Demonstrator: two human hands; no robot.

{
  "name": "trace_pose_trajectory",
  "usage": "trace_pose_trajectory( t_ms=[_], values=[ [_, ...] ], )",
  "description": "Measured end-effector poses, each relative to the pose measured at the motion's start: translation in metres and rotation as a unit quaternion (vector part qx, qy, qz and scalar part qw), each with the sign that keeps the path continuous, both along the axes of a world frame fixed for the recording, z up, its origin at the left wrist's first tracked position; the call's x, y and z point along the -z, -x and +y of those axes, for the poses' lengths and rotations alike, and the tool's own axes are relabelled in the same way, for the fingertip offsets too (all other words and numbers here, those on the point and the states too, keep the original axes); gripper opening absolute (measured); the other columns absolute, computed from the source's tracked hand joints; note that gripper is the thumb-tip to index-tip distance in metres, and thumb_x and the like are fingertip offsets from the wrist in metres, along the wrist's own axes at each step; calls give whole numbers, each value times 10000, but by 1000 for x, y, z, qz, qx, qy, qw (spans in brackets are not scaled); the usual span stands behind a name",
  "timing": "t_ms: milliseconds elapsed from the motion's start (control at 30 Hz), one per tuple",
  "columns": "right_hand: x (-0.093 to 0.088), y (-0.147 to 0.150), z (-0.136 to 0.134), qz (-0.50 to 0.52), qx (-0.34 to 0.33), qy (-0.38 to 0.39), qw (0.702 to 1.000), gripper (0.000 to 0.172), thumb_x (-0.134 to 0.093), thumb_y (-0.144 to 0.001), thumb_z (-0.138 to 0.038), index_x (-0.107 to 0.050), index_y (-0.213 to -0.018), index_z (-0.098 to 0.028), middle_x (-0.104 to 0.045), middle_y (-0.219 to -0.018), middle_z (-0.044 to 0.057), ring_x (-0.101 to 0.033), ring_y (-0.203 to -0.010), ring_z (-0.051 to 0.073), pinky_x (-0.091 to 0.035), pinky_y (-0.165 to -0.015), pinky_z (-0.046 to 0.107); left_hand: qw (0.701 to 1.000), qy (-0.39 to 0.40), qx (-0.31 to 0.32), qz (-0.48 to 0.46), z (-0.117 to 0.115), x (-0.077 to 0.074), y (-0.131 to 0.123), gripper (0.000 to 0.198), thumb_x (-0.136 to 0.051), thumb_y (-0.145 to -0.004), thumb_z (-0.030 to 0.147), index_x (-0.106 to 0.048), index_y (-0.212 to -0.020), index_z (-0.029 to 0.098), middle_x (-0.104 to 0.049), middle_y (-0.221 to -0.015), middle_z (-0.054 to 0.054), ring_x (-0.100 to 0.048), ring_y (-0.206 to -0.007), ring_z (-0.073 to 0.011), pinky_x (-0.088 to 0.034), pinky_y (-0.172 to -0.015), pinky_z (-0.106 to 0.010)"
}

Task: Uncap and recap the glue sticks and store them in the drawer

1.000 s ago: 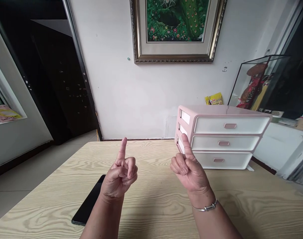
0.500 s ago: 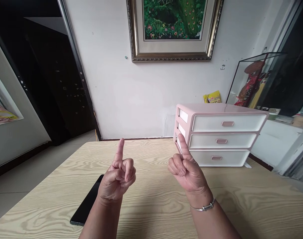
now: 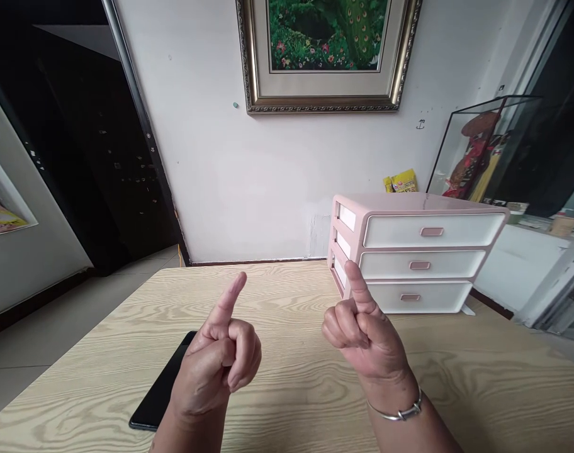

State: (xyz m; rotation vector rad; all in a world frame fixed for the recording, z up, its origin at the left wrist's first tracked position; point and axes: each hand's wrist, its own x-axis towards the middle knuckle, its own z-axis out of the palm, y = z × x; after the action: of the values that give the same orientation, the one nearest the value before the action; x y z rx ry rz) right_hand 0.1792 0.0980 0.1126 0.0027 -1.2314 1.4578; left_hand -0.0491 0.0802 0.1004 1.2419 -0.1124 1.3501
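Observation:
My left hand (image 3: 218, 355) is raised above the wooden table (image 3: 287, 377), its index finger stretched up and tilted right, the other fingers curled in with nothing in them. Partly behind that wrist lies a flat black object (image 3: 162, 384), perhaps a phone or tablet. My right hand (image 3: 365, 327) is raised a little apart from the left, index finger pointing up and slightly left, other fingers folded on nothing. A silver bracelet (image 3: 400, 414) circles the right wrist. The right fingertip overlaps the view of a pink and white drawer unit (image 3: 423, 264).
The drawer unit stands at the table's back right, with a yellow packet (image 3: 404, 181) behind it. A framed picture (image 3: 322, 104) hangs on the wall. A glass case (image 3: 476, 151) is at the right, a dark doorway (image 3: 89, 157) at the left.
Both hands have come lower and look larger. The left index finger leans further right. The right hand has shifted slightly right. The view has moved slightly.

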Motion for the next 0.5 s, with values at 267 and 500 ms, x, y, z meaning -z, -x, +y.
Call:
trace_pose_trajectory(
  t_ms=[267, 500],
  values=[
    [-2, 4, -3, -15, -4, 9, 1000, 597, -498, -893, -79, -594, -1355, -445, -234, -472, -85, -167, -468, 102, -223, -465, 211, 999, -30, -37, -3, -6, -7, -4, 776, -417, -847, 15, -329, -1548, 338, -319, -476, 91, -206, -418, -86, -275, -436, -158],
    [-4, 4, -12, -23, -9, 23, 999, 610, -531, -894, -140, -544, -1370, -521, -212, -458, -96, -127, -436, 94, -211, -444, 208, 999, -46, -5, -10, -9, -9, -1, 765, -439, -893, 54, -308, -1527, 463, -262, -484, 101, -131, -407, -85, -245, -423, -171]
  ],
)
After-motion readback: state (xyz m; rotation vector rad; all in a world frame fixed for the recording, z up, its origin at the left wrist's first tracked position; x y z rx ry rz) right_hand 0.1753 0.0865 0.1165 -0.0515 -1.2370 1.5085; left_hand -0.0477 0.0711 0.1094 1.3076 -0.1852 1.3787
